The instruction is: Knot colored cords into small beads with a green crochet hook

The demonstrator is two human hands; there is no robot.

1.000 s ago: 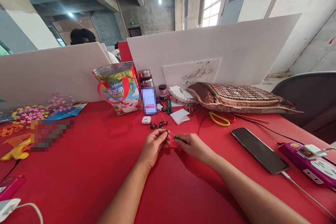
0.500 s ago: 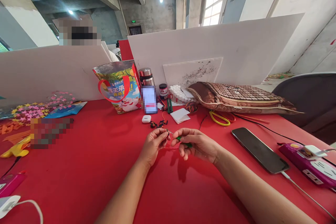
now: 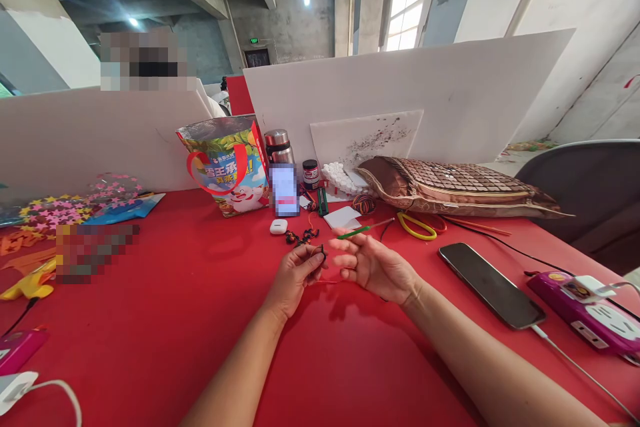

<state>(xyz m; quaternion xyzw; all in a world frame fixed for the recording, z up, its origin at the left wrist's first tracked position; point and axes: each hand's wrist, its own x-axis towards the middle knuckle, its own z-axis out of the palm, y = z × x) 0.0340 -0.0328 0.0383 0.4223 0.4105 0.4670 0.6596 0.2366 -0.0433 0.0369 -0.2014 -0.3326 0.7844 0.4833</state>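
Observation:
My left hand point(image 3: 295, 280) is closed in a pinch on a small piece of dark cord point(image 3: 323, 252), whose loop stands up above the thumb. To its right, my right hand point(image 3: 377, 267) holds a green-handled crochet hook point(image 3: 354, 233) up by the thumb and index finger, its other fingers spread. The hook's thin shaft points away to the right, apart from the cord; its tip is too small to make out. A thin red strand point(image 3: 327, 281) shows between the hands. Black and orange knotted cord point(image 3: 303, 237) lies just beyond my left hand.
On the red table point(image 3: 150, 327), a phone point(image 3: 493, 283) and a purple power strip point(image 3: 590, 317) lie at right. Yellow-handled scissors point(image 3: 417, 227), folded white paper point(image 3: 343, 217), a white earbud case point(image 3: 279, 226), a cord ball point(image 3: 365, 204) and a printed bag point(image 3: 225, 170) lie farther back.
My right hand has drawn the crochet hook back from the cord and turned it, so its shaft now points right instead of left. The right fingers have spread; my left hand has stayed put.

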